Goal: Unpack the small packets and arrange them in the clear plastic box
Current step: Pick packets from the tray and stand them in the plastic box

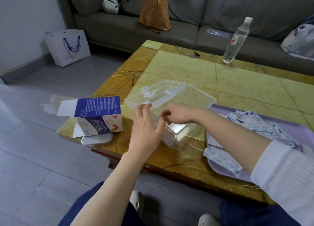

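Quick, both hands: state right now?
Left hand: open, fingers resting on the clear plastic box.
Right hand: fingers curled over the box; grip cannot be told.

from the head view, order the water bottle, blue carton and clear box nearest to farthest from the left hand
1. clear plastic box, under the left hand
2. blue carton, just to its left
3. water bottle, table's far right edge

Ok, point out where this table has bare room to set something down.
Widest free patch: the far tabletop between the open lid of the clear plastic box, the water bottle and the keys. A narrower strip runs along the near edge, between the box and the purple tray. Crowded: the near left corner, with carton and phone, and the packet-filled tray.
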The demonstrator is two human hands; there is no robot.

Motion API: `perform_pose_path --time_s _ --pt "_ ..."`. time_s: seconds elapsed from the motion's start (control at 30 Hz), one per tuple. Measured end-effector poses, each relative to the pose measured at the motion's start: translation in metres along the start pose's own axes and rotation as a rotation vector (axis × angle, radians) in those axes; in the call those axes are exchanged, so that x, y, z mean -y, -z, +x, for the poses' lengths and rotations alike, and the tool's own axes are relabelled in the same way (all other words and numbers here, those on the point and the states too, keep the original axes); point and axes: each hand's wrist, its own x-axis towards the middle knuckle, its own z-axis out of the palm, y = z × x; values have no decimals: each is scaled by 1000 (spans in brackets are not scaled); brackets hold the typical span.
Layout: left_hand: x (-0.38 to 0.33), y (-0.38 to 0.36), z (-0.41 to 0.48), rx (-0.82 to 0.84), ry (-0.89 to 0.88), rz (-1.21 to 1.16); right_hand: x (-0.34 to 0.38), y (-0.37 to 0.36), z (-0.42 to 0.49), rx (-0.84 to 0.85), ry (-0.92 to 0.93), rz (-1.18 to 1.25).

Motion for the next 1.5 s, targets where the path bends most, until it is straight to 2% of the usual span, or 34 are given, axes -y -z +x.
perform_pose_path --time_s 0.1,0.17,0.27,0.33,0.4,0.47,0.53,0.7,0.77,0.93,1.03,1.1,1.23,1.3,1.5 --pt "-9 2 -3 -58 12 278 -8 4 -17 -279 107 17" --pt "-21 0 -7 -171 -107 398 -17 2 -33 -475 172 24" --pt "-43 -12 -17 -296 -334 331 -34 -9 -62 -785 264 18" --pt "-62 -24 -27 -253 -481 287 -50 -15 -80 -960 247 63" --pt "-75 -39 -35 -162 -614 308 -73 -18 -93 -1033 158 103" --pt "-82 -52 -38 -53 -693 363 -101 -20 -100 -992 18 77" --pt "-81 -66 -36 71 -722 434 -131 -21 -107 -878 -114 27" --pt "-75 -90 -28 418 -618 522 -171 -24 -122 -468 -294 -137" --pt "-73 -99 -25 480 -584 547 -176 -30 -123 -339 -316 -206" --pt "-77 -118 -21 597 -536 627 -179 -37 -120 -465 -280 -193" --pt "-83 -124 -24 581 -520 648 -178 -37 -121 -418 -254 -182" --pt "-83 -126 -22 541 -534 655 -178 -34 -118 -406 -251 -90" --pt "-82 -131 -18 495 -514 636 -182 -29 -106 -570 -215 115" --pt "-81 -131 -17 493 -511 618 -184 -30 -101 -630 -217 126" --pt "-81 -128 -12 526 -456 564 -180 -32 -87 -662 -234 112"
